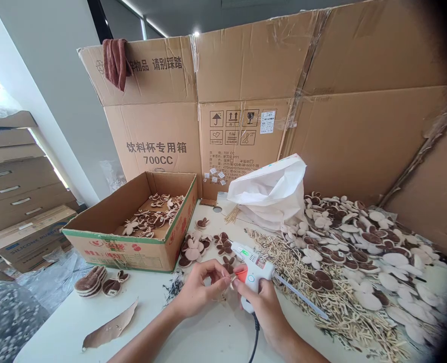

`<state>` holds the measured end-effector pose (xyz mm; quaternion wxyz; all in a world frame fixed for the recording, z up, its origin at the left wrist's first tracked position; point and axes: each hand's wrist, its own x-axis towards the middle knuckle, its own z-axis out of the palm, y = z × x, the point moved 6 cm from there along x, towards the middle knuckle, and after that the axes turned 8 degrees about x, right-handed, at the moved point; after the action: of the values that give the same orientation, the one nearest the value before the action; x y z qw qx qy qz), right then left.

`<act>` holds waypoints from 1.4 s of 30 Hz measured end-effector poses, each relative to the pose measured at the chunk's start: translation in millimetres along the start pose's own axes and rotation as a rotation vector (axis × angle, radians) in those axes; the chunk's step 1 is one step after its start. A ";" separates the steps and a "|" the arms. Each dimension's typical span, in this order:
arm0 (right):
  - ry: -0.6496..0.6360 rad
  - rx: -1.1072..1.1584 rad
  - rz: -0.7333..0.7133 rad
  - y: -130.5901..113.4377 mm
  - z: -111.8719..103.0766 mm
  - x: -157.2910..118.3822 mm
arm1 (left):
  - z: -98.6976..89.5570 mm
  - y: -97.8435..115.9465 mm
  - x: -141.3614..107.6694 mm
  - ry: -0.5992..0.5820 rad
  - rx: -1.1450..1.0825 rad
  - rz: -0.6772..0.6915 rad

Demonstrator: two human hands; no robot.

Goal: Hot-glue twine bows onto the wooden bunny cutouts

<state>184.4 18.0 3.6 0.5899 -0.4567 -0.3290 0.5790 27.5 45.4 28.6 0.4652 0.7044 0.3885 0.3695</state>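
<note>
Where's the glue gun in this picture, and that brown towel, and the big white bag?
Hot glue gun (pixel 251 265): head view, on its white body.
Brown towel (pixel 116 63): head view, on its middle, where it drapes over the cardboard.
White plastic bag (pixel 268 190): head view, on its crumpled side.

Head cam shows only two forearms and hands, nothing worn on them. Left hand (pixel 196 292) and right hand (pixel 263 312) are bare, no gloves, no tape, no markings visible. Fingers (pixel 217 269) slim and tapered; nails look short, detail too small to tell more. Left forearm (pixel 149 335) and right forearm (pixel 287 338) are slim, bare, and run off the bottom edge of frame.
</note>
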 end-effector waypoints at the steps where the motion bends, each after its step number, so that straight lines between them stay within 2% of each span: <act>1: -0.007 0.002 0.001 0.3 0.3 -0.1 | 0.0 0.4 -0.1 -0.005 -0.006 0.006; 13: -0.042 -0.010 0.046 5.0 0.6 0.7 | 1.5 3.0 -1.5 -0.031 0.018 0.030; 27: -0.033 -0.046 -0.025 1.7 -1.8 4.0 | 5.0 -2.6 0.0 -0.049 0.034 0.025; 36: -0.021 -0.011 -0.019 -1.5 -0.1 4.0 | 4.4 -4.3 -0.3 -0.067 0.023 0.019; 42: -0.098 -0.023 0.029 1.0 -1.2 8.1 | 5.1 -2.5 -0.4 -0.095 0.009 0.032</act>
<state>186.0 25.6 1.2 0.5593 -0.4392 -0.3576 0.6053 31.3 43.8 24.6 0.4740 0.7293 0.3564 0.3412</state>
